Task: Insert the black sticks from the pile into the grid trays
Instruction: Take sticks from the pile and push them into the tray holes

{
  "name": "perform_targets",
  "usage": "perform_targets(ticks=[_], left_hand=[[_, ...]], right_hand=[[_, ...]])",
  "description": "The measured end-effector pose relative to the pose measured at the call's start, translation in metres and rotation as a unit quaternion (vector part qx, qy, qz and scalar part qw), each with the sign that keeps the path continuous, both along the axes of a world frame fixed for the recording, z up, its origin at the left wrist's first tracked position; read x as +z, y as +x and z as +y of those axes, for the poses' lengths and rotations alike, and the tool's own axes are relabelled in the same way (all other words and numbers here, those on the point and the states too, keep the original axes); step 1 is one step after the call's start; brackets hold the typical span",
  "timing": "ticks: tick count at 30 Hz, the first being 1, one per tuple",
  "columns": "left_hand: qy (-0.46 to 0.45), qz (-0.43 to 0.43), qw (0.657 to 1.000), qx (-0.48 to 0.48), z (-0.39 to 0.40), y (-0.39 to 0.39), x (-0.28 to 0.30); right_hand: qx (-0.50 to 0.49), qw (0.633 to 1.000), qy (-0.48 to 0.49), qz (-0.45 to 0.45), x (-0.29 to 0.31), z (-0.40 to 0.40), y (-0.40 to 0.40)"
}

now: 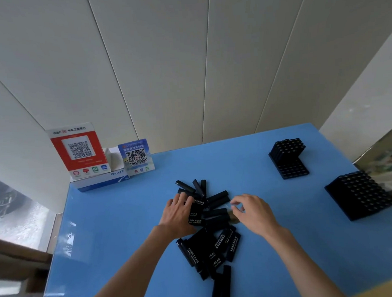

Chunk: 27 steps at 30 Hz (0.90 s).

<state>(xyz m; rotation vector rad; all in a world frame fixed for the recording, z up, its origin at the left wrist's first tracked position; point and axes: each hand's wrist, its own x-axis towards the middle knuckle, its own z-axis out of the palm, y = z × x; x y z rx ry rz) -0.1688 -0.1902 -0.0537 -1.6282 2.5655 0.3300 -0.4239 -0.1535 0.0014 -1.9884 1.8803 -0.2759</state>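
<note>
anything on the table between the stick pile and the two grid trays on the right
Nothing visible: bare blue table lies between the pile of black sticks and both the far tray and the near tray. The right hand hovers at the pile's right edge.

I see the pile of black sticks (208, 225) scattered across the middle of the blue tabletop (117, 232). My left hand (179, 214) rests flat on the pile's 9 o'clock side, fingers spread over the sticks. My right hand (250, 210) hovers at the pile's 3 o'clock edge with fingers curled, thumb near forefinger; whether it pinches anything I cannot tell. Two grid trays sit at 2 o'clock: the far tray (290, 159) partly filled, the near tray (361, 195) by the tabletop's edge.
</note>
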Motion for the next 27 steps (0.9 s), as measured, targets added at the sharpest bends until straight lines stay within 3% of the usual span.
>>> perform_targets(ticks=[4,11,16,19,21,23,27], left_hand=[[-0.012,-0.033,0.999,0.012,0.008,0.001,-0.01],[0.047,-0.003,0.995,0.086,0.005,-0.004,-0.011],[0.041,-0.018,0.995,0.085,0.011,-0.006,-0.004],[0.043,0.042,0.986,0.157,0.017,0.002,0.002],[0.054,0.117,0.96,0.249,0.02,0.011,0.007],[0.088,0.216,0.912,0.339,0.021,0.025,0.014],[0.195,0.442,0.751,0.45,0.032,0.061,0.028]], right_hand=[[-0.002,1.0,-0.002,0.005,0.001,0.002,-0.006],[0.006,1.0,0.004,0.022,0.002,0.001,-0.012],[0.029,0.999,0.005,0.032,0.002,-0.009,0.0],[0.045,0.998,0.004,0.035,0.0,-0.019,0.011],[0.067,0.997,0.009,0.042,-0.005,-0.027,0.019],[0.085,0.995,0.022,0.056,-0.01,-0.037,0.025],[0.123,0.983,0.075,0.112,-0.024,-0.054,0.032]])
